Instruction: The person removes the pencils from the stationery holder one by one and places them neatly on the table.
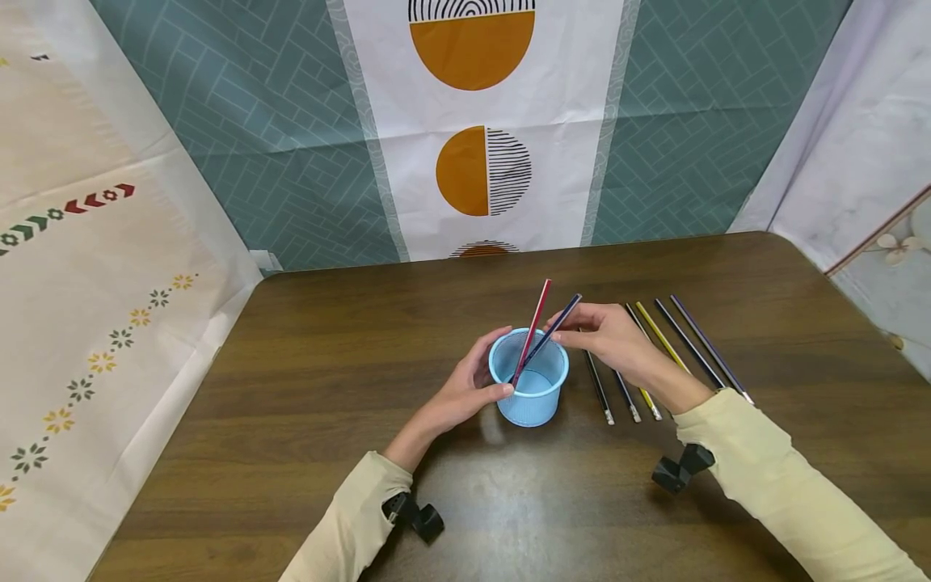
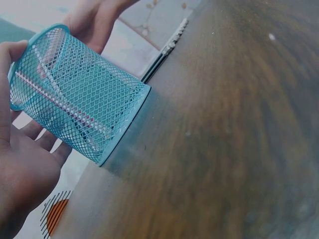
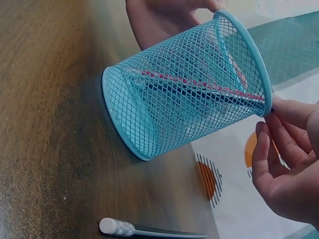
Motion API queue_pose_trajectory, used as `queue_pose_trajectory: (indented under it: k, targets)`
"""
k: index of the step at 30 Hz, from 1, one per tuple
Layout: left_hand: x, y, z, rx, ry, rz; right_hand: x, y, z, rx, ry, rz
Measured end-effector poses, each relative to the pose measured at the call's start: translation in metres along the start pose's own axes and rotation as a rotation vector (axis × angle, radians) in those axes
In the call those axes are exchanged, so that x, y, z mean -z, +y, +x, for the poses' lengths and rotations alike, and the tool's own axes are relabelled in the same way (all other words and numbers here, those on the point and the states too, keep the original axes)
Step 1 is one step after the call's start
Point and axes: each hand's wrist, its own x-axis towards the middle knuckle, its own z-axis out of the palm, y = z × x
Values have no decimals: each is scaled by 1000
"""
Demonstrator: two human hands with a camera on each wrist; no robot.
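Observation:
A light blue mesh pencil cup [image 1: 529, 411] stands upright on the table. My left hand [image 1: 465, 386] holds its left side, the thumb near the front rim and the fingers around the back. Inside leans a red pencil [image 1: 538, 311], its upper end above the rim. A dark blue pencil [image 1: 571, 305] slants into the cup, and my right hand [image 1: 618, 343] pinches it at the right rim. The right wrist view shows both pencils through the mesh of the cup [image 3: 189, 84], with the right fingertips at the rim. The left palm [image 2: 30, 169] faces the cup in the left wrist view.
Several pencils lie side by side right of the cup, among them a black pencil [image 1: 598, 390], a yellow pencil [image 1: 658, 331] and a purple pencil [image 1: 705, 339]. Some pass beneath my right hand and forearm. The wooden table [image 1: 291, 404] ends at a patterned cloth [image 1: 291, 162] behind.

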Motion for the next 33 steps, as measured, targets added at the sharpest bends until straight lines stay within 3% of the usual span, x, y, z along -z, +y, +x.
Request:
queue_pose_trajectory:
  k: [33]
  targets:
    - [-2, -3, 2, -15, 15, -17, 10, -13, -10, 51, 59, 56]
